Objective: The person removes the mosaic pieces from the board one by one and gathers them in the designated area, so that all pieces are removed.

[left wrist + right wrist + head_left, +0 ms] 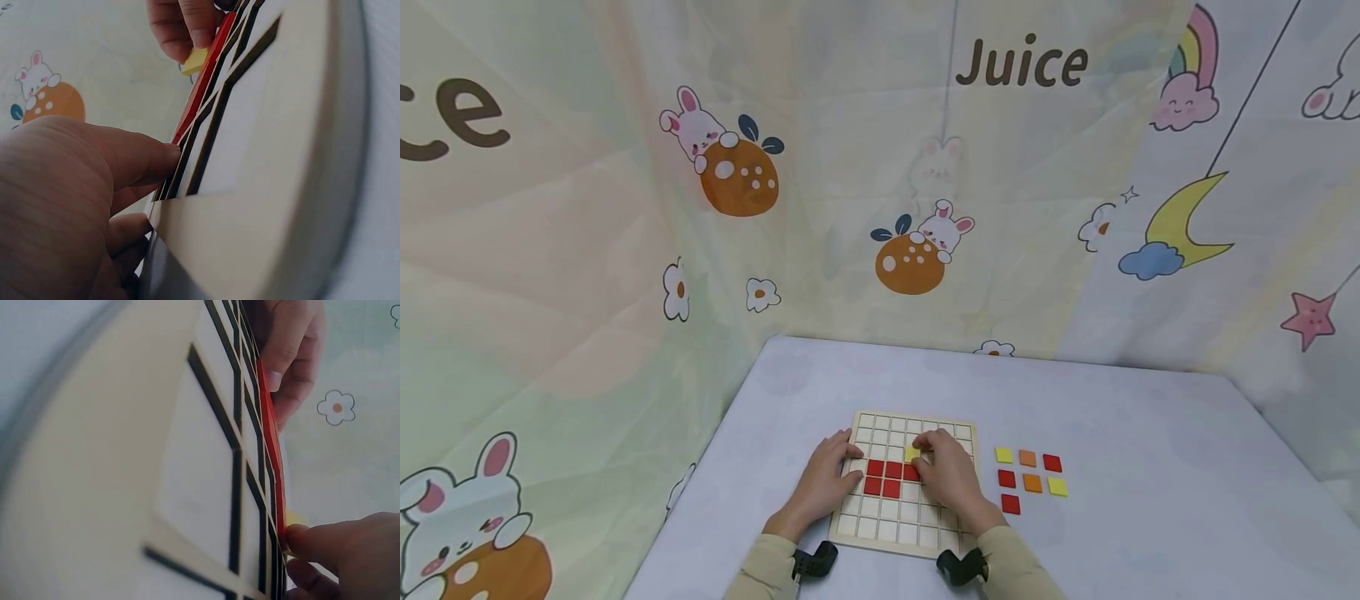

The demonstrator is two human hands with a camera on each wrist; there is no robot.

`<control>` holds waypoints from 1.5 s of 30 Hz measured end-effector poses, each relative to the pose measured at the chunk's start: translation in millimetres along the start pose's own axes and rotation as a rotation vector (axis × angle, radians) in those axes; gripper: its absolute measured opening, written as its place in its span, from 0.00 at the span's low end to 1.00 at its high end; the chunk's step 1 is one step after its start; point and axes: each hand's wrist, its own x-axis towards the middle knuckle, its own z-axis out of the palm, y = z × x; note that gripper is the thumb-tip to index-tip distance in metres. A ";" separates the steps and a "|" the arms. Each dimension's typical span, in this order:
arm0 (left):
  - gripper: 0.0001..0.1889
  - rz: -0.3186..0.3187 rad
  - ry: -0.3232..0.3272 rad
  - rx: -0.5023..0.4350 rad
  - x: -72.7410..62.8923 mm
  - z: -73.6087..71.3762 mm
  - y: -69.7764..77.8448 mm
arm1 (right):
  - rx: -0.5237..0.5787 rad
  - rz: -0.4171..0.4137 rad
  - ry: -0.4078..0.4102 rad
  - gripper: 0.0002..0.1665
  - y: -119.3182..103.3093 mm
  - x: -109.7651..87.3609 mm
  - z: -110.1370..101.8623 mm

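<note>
A light wooden grid board (880, 546) lies on the table, with several red square tiles (892, 470) in its cells. My left hand (820, 479) holds the board's left edge; the left wrist view shows the thumb (153, 159) on top and other fingers against the side. Over the board's upper middle, my right hand (947, 471) pinches a yellow square tile (912, 454) between thumb and fingers, just above the red row. That yellow tile (195, 61) is partly covered by fingertips in the left wrist view. Whether it sits fully in a cell I cannot tell.
Right of the board lie loose square tiles: yellow (1003, 455), orange (1032, 483) and red (1011, 504). A white cloth covers the table (1150, 500). Printed curtains (820, 167) rise behind and to the left. Each wrist wears a black strapped device (814, 560).
</note>
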 end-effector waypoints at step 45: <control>0.09 -0.024 -0.011 -0.010 -1.5 -0.4 0.7 | -0.011 0.027 0.010 0.14 5.3 -12.5 -14.9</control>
